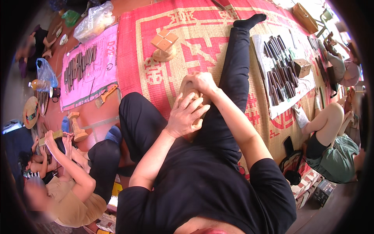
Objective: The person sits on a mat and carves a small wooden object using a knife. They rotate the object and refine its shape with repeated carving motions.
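A light brown, rounded wooden piece (190,90) sits between my thighs, mostly covered by my hands. My left hand (186,114) lies across its near part, fingers somewhat apart and curved over it. At the far end, my right hand (201,83) is closed around the wood with its fingers bent. Whether a small tool is also inside the right hand is hidden. Beyond my hands, a square wooden block on a round turned base (164,43) stands on the red and straw-coloured woven mat (210,74).
Several dark-handled carving tools (80,66) lie on a pink cloth at left, near a flat brush (106,95). More carving tools (279,70) cover a white cloth at right, beside a small wooden box (302,68). A co-worker (74,187) sits close at left, another (331,148) at right.
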### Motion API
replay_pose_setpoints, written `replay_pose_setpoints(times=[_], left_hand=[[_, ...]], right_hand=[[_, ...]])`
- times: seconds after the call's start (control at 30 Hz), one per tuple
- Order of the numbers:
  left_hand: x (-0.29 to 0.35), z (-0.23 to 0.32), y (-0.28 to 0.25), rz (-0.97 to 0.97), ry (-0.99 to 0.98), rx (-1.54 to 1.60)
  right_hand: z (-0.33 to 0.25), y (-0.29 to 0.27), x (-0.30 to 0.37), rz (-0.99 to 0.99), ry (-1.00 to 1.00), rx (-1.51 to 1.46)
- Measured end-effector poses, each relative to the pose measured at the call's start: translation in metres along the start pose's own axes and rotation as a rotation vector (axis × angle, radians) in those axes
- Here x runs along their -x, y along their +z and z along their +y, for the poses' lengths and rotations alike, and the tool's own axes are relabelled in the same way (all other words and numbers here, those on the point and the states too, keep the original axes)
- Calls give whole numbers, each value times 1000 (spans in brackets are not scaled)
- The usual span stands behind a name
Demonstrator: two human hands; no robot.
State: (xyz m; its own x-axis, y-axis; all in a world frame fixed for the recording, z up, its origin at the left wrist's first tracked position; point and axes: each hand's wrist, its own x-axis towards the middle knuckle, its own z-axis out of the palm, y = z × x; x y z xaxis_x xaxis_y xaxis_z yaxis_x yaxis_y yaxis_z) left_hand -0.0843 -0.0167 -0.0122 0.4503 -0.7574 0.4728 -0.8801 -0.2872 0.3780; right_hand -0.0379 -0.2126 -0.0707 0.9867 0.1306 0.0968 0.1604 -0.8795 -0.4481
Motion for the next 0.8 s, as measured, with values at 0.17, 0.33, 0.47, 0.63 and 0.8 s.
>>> replay_pose_setpoints(times=[0.17,0.33,0.47,0.63,0.8], left_hand=[[0,3,2,-19,25,18],[4,3,1,-15,19,-18],[-4,0,-2,-56,25,14],[5,1,2,-7,7,10],[-1,2,-3,-39,28,13]], right_hand=[[40,3,-5,-45,244,100],[-11,-25,1,-120,85,12],[27,9,8,64,138,31],[6,-6,1,172,143,-36],[12,5,20,62,197,58]])
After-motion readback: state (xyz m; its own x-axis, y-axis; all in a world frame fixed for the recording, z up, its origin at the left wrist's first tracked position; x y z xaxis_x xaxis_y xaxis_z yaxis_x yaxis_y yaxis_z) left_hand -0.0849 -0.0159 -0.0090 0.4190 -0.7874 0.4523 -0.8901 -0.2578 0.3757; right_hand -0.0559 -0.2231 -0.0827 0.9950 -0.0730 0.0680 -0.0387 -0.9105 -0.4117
